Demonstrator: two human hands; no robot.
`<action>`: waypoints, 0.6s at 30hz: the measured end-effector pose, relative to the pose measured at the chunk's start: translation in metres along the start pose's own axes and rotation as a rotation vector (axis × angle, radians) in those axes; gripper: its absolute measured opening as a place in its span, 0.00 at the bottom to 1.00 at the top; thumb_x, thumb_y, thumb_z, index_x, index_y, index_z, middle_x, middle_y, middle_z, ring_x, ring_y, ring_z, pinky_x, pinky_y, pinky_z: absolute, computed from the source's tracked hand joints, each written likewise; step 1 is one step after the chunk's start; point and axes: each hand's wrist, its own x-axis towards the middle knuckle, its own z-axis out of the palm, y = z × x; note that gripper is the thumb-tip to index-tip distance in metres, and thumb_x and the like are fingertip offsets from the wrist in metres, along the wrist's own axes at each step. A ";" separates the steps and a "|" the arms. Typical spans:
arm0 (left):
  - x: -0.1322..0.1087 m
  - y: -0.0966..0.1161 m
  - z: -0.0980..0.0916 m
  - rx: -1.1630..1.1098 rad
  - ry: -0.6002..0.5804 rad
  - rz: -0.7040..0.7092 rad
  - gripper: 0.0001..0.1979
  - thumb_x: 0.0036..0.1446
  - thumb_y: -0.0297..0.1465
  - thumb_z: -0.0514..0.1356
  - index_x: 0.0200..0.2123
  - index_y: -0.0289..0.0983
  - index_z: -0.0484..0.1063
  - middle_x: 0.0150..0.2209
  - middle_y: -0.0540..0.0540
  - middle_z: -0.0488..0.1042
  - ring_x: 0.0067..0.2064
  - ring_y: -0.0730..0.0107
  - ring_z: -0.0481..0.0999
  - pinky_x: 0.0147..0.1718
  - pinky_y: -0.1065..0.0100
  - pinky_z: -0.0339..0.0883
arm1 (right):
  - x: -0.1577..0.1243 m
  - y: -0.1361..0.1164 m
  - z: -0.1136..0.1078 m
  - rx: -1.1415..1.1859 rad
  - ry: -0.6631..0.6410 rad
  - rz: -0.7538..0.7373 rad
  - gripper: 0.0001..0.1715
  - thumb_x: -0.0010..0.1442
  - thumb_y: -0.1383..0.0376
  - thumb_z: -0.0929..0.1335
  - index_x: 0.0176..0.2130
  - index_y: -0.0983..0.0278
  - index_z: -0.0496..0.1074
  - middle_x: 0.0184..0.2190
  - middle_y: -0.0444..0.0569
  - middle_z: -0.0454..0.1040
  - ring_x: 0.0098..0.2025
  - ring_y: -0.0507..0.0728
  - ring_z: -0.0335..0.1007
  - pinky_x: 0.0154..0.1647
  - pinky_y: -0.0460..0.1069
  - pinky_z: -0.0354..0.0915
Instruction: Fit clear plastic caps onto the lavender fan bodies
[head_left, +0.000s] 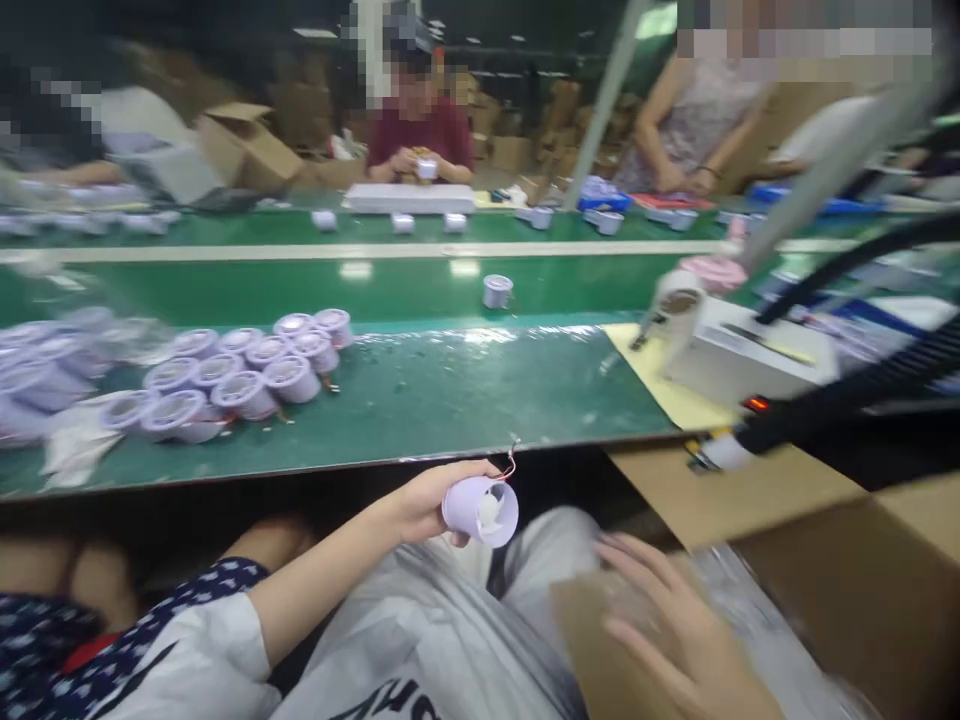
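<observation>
My left hand (pixel 429 505) is wrapped round a lilac fan housing (pixel 466 508), held over my lap just below the table edge. Its round open end faces right, showing a small white fan inside, and thin red and white wires stick up from its rim. My right hand (pixel 667 620), slightly blurred, has its fingers apart and holds nothing I can see. It hovers over a flap of the cardboard box (pixel 810 580) at my right, near clear plastic film (pixel 757 620). Whether it touches the flap I cannot tell.
Several similar lilac housings (pixel 244 390) stand grouped on the green table (pixel 450 390) at left. A single housing (pixel 497 291) sits on the green conveyor (pixel 360 290). A white device (pixel 750 350) and black hoses (pixel 862 370) occupy the right. People sit or stand across the line.
</observation>
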 end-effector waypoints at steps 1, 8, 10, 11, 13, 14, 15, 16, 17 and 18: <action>0.008 -0.001 0.008 0.063 -0.093 -0.029 0.19 0.51 0.46 0.59 0.37 0.35 0.69 0.26 0.50 0.68 0.19 0.77 0.65 0.11 0.77 0.54 | 0.002 -0.007 0.004 -0.062 0.002 -0.006 0.23 0.64 0.60 0.66 0.58 0.56 0.67 0.53 0.55 0.69 0.50 0.63 0.70 0.44 0.55 0.73; 0.023 0.007 0.042 0.935 -0.296 0.361 0.10 0.60 0.36 0.58 0.37 0.37 0.76 0.37 0.47 0.72 0.38 0.71 0.71 0.38 0.70 0.66 | 0.027 -0.024 0.018 -0.167 -0.056 0.180 0.20 0.53 0.75 0.71 0.45 0.59 0.76 0.57 0.57 0.65 0.52 0.67 0.66 0.44 0.60 0.72; 0.023 0.004 0.045 1.023 -0.238 0.521 0.09 0.60 0.36 0.59 0.39 0.38 0.76 0.40 0.46 0.72 0.42 0.68 0.71 0.44 0.66 0.65 | 0.022 -0.022 0.014 -0.017 -0.073 0.277 0.14 0.52 0.73 0.72 0.39 0.60 0.77 0.56 0.54 0.66 0.52 0.65 0.66 0.45 0.58 0.72; 0.023 0.001 0.045 1.037 -0.195 0.563 0.10 0.59 0.36 0.61 0.40 0.38 0.75 0.40 0.46 0.72 0.42 0.67 0.72 0.44 0.65 0.65 | 0.019 -0.022 0.012 0.039 -0.074 0.318 0.11 0.52 0.72 0.73 0.37 0.60 0.76 0.55 0.54 0.66 0.53 0.64 0.67 0.44 0.57 0.72; 0.026 -0.007 0.044 1.031 -0.112 0.631 0.16 0.53 0.40 0.65 0.43 0.38 0.74 0.41 0.45 0.71 0.42 0.65 0.71 0.43 0.63 0.65 | 0.016 -0.022 0.009 0.136 -0.070 0.365 0.07 0.52 0.71 0.74 0.32 0.61 0.75 0.53 0.53 0.67 0.53 0.64 0.67 0.44 0.57 0.71; 0.028 -0.011 0.043 1.017 -0.081 0.661 0.21 0.49 0.41 0.68 0.45 0.38 0.74 0.41 0.45 0.71 0.43 0.64 0.71 0.43 0.63 0.66 | 0.016 -0.023 0.008 0.195 -0.064 0.375 0.07 0.51 0.69 0.75 0.30 0.62 0.74 0.52 0.53 0.68 0.53 0.64 0.67 0.45 0.57 0.70; 0.030 -0.015 0.041 1.003 -0.065 0.686 0.26 0.45 0.43 0.70 0.46 0.38 0.74 0.41 0.45 0.70 0.43 0.63 0.71 0.43 0.62 0.66 | 0.017 -0.025 0.007 0.263 -0.049 0.381 0.08 0.50 0.68 0.76 0.29 0.62 0.73 0.52 0.52 0.68 0.53 0.64 0.67 0.47 0.57 0.69; 0.032 -0.018 0.039 0.992 -0.067 0.702 0.30 0.41 0.45 0.71 0.47 0.39 0.74 0.41 0.45 0.69 0.43 0.63 0.71 0.43 0.62 0.67 | 0.018 -0.026 0.007 0.335 -0.026 0.392 0.09 0.51 0.66 0.76 0.28 0.63 0.72 0.51 0.52 0.69 0.52 0.63 0.67 0.49 0.56 0.67; 0.034 -0.022 0.037 0.986 -0.081 0.714 0.33 0.38 0.46 0.72 0.48 0.40 0.74 0.42 0.45 0.68 0.44 0.62 0.71 0.44 0.61 0.68 | 0.020 -0.028 0.006 0.401 0.007 0.413 0.10 0.53 0.64 0.75 0.27 0.63 0.71 0.49 0.51 0.70 0.51 0.62 0.68 0.50 0.56 0.66; 0.036 -0.024 0.035 0.986 -0.103 0.724 0.34 0.37 0.46 0.72 0.49 0.41 0.74 0.43 0.45 0.67 0.45 0.61 0.71 0.46 0.60 0.68 | 0.021 -0.029 0.007 0.452 0.037 0.440 0.11 0.57 0.63 0.72 0.26 0.63 0.71 0.47 0.51 0.71 0.49 0.60 0.69 0.49 0.54 0.66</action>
